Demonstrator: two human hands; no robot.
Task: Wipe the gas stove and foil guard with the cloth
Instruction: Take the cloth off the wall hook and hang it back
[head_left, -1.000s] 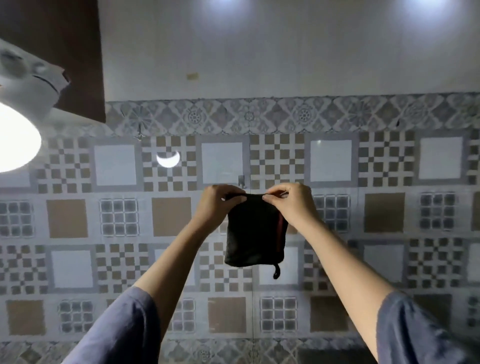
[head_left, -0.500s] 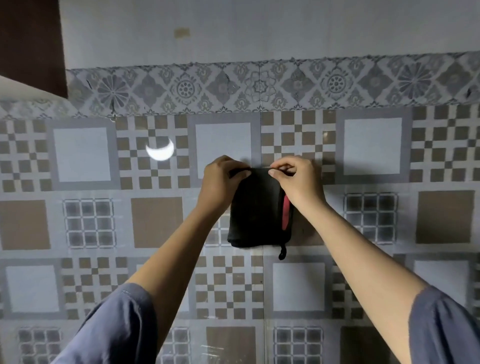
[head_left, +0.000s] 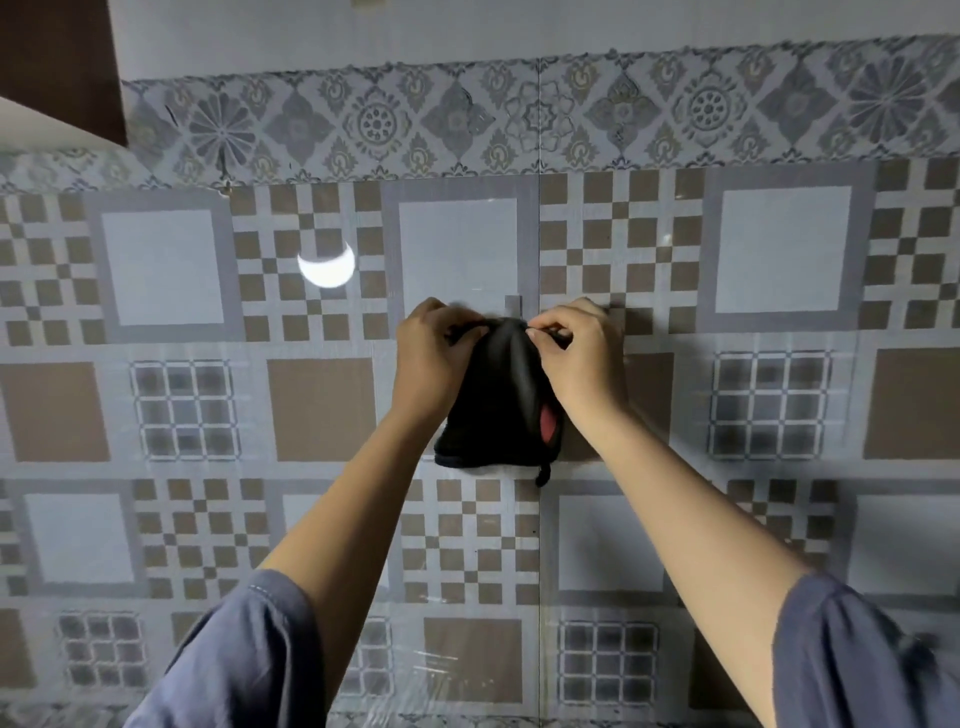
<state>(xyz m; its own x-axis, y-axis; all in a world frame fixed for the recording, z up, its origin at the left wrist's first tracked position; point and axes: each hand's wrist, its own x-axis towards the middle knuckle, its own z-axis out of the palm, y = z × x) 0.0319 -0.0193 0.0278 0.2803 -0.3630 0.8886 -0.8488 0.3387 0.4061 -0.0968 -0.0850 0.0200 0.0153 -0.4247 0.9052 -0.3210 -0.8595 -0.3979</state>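
Currently: black cloth (head_left: 498, 410) is held up against the patterned tile wall (head_left: 779, 249), its top edge just below a small grey wall hook (head_left: 513, 304). Left hand (head_left: 431, 358) grips the cloth's upper left edge, fingers curled over it. Right hand (head_left: 582, 358) pinches the upper right edge between thumb and forefinger, remaining fingers curled. Cloth bunches between the two hands and hangs down, lower edge free. Red patch (head_left: 548, 418) shows at its right side; a short dark loop (head_left: 543, 474) dangles from the lower right corner. Whether the cloth touches the hook: cannot tell. Crescent light reflection (head_left: 327, 265) sits on the wall, left of the left hand. Floral border band (head_left: 571, 119) runs above. Dark brown cabinet (head_left: 57, 57) is at the upper left corner. Blue-grey sleeves (head_left: 239, 660) cover both upper arms.
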